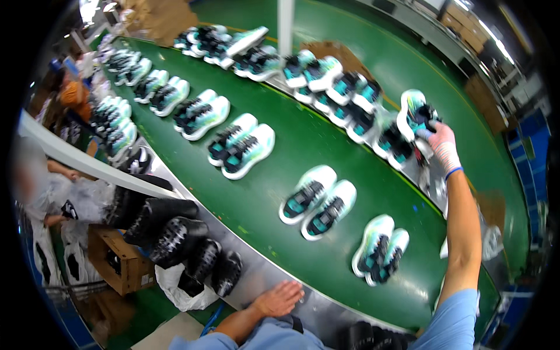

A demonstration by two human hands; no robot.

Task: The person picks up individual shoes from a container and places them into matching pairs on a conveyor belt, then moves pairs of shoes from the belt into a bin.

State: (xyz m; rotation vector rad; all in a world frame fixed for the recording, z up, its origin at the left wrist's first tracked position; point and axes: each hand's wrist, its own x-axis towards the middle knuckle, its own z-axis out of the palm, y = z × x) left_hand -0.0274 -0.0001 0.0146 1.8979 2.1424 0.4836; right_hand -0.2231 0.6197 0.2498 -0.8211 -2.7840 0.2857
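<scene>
My right hand (442, 144), in a pale striped glove, reaches out to the far right. Its fingers are closed on a sneaker (413, 109) with a thick white sole and a teal and black upper, raised above the row of shoes on the far edge. Whether a second shoe is in that grip I cannot tell. My bare left hand (281, 298) lies flat with fingers stretched out on the metal ledge (256, 274) close to my body. Nearest on the green belt are a pair of matching sneakers (380, 249) and another pair (318, 201) to their left.
More sneaker pairs (242, 146) line the green belt (233, 204) toward the far left. Sneakers (335, 93) crowd the far ledge, beside a white post (285, 29). Black textured forms (178, 239) stand on the near ledge. At left, a person (44, 186) handles plastic bags near a cardboard box (119, 262).
</scene>
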